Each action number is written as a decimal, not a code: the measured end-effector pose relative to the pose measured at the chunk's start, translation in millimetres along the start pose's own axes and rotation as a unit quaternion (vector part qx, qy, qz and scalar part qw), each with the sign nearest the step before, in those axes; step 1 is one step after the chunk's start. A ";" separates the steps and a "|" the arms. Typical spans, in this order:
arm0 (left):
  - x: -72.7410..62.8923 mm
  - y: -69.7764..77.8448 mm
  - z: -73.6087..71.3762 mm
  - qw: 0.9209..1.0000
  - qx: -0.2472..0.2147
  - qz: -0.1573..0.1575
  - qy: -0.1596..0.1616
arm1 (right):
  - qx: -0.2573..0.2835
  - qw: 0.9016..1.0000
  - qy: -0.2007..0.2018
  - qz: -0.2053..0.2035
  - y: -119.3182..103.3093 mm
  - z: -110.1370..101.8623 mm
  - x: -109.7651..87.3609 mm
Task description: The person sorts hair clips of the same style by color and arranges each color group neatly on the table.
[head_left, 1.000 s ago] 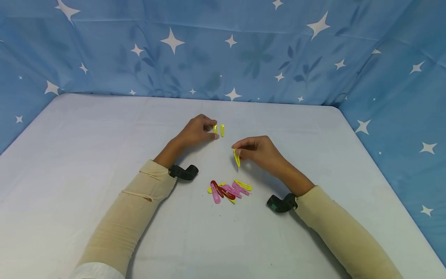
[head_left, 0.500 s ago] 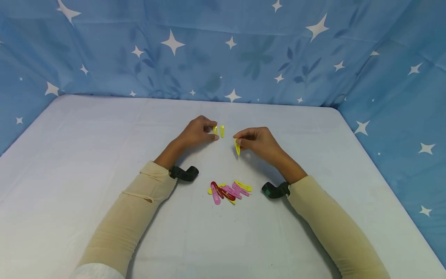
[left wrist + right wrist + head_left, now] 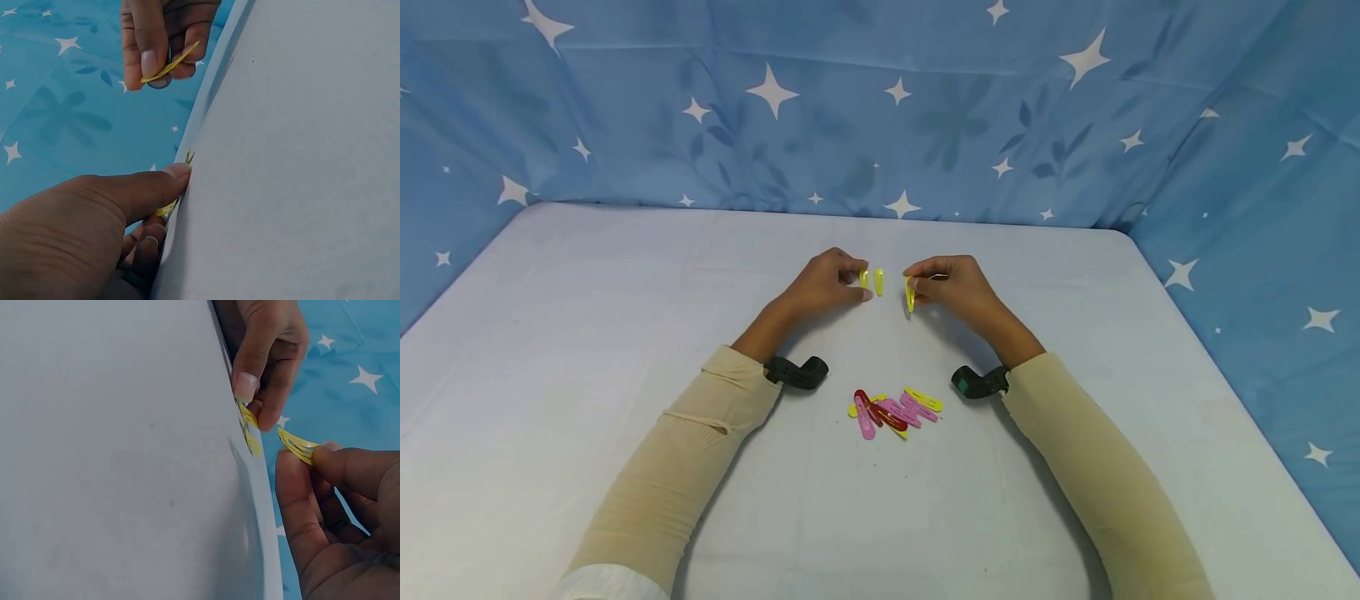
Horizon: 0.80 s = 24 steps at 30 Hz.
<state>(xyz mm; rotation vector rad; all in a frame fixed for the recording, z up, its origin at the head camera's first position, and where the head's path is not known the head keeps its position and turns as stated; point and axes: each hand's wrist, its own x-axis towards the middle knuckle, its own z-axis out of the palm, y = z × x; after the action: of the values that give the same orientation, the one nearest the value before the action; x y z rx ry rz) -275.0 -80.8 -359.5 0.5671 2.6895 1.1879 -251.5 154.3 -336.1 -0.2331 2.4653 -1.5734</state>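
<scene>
Far along the white table, two yellow snap hair clips lie upright side by side. My left hand (image 3: pixel 826 283) holds the left clip (image 3: pixel 864 279) in place, index finger at its far end and thumb at its near end. Just right of that hand lies the other clip (image 3: pixel 879 282), untouched. A third yellow hair clip (image 3: pixel 299 445) is pinched between thumb and index finger of my right hand (image 3: pixel 953 289), raised over the table and pointing down. In the left wrist view the right hand (image 3: pixel 169 37) shows beyond the left thumb, its clip seen edge-on.
Nearer me lies a loose pile of snap hair clips: dark red ones (image 3: pixel 891 417), pink ones (image 3: pixel 864 421) and yellow ones (image 3: pixel 924 400), some overlapping. The white cloth-covered table (image 3: pixel 625 275) ends at a blue star-patterned curtain (image 3: pixel 835 108) behind and at the right.
My right hand has moved away from me, past the pile's level, carrying its yellow hair clip up beside the two lying clips. The left hand has stayed where it was.
</scene>
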 end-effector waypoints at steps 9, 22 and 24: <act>0.0 -0.6 0.1 1.000 0.010 -0.003 -0.003 | -0.020 0.999 -0.018 0.020 3.0 7.0 15.8; 0.4 0.9 -0.4 1.000 0.004 0.002 -0.002 | -0.050 0.999 -0.007 0.012 -3.2 11.9 37.9; 0.5 1.2 0.0 1.000 0.000 0.005 -0.003 | -0.048 0.999 -0.005 0.014 -2.5 12.7 39.0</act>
<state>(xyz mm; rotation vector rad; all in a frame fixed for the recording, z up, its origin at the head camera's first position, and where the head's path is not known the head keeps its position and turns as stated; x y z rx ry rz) -275.1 -79.8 -358.6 0.5832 2.6847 1.1871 -285.9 132.7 -342.5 -0.2195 2.5278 -1.4420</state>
